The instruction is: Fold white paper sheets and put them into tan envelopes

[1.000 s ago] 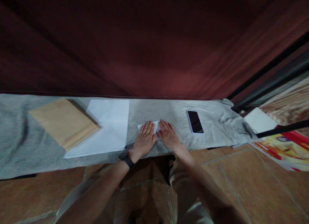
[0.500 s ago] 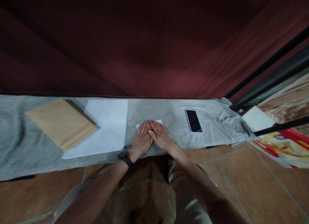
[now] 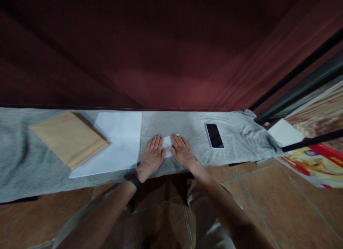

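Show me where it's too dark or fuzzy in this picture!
In the head view, the red cloth fades almost to black at the top; in the head view's bottom middle, shadow darkens the tiled floor; also in the head view, white paper between left hand and right hand looks fuzzy.

The left hand [image 3: 152,156] and right hand [image 3: 183,153] lay palm down at the left and right sides of the small white paper [image 3: 167,143], fingers extended, thumbs angled inward, forearms [image 3: 214,195] converging toward it from the near side.
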Tool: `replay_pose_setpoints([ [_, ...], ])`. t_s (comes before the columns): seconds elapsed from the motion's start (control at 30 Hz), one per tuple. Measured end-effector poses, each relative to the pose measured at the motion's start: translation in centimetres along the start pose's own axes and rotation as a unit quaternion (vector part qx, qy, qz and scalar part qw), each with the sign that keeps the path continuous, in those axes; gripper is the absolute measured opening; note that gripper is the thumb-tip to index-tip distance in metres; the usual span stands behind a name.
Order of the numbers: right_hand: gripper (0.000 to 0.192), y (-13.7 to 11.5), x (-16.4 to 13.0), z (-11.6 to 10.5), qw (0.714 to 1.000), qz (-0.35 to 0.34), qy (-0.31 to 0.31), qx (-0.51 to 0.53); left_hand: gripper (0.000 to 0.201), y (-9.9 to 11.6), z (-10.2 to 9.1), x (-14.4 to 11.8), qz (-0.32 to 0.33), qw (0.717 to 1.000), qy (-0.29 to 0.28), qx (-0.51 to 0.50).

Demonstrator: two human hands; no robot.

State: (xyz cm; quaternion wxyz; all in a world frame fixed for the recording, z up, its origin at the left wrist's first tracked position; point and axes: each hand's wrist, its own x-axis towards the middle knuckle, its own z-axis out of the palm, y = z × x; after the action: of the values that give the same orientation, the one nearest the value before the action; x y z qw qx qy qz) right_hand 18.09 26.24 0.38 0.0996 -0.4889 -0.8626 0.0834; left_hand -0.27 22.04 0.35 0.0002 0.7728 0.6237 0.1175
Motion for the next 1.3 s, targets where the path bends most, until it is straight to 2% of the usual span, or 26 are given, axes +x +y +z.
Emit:
replay_pose_setpoints([
  [0.17, 0.062, 1.8, -0.4, 0.0, 0.999, 0.023, 0.02, -0.021, 0.064, -0.5, 0.2, -0.5, -0.027, 1.0, 0.014, -0.003],
  [0.47, 0.059, 3.3, -0.8, -1.0, 0.997, 0.068, 0.006, -0.046, 0.067, -0.8, 0.8, -1.3, -0.072, 0.997, 0.039, 0.001],
  [0.6, 0.059, 2.3, -0.3, -1.8, 0.997, 0.067, 0.028, -0.025, 0.066, -0.9, 0.9, -1.3, -0.072, 0.996, 0.048, 0.004],
  [0.73, 0.059, -0.3, 0.1, -1.3, 0.999, -0.029, 0.008, 0.017, 0.065, -1.0, 0.8, -1.3, -0.059, 0.997, 0.043, -0.002],
  [0.83, 0.058, -1.5, -0.1, -0.4, 0.998, -0.054, 0.003, 0.019, 0.065, -1.0, 0.7, -1.3, -0.055, 0.997, 0.047, -0.006],
  [1.07, 0.059, 0.0, -0.6, -0.2, 1.0, -0.02, 0.007, -0.004, 0.065, -0.8, 0.3, -1.2, -0.061, 0.998, 0.03, 0.001],
  [1.3, 0.061, 1.6, -1.1, -0.3, 1.0, 0.011, 0.019, -0.014, 0.064, -1.0, 0.3, -1.4, -0.063, 0.997, 0.044, 0.003],
])
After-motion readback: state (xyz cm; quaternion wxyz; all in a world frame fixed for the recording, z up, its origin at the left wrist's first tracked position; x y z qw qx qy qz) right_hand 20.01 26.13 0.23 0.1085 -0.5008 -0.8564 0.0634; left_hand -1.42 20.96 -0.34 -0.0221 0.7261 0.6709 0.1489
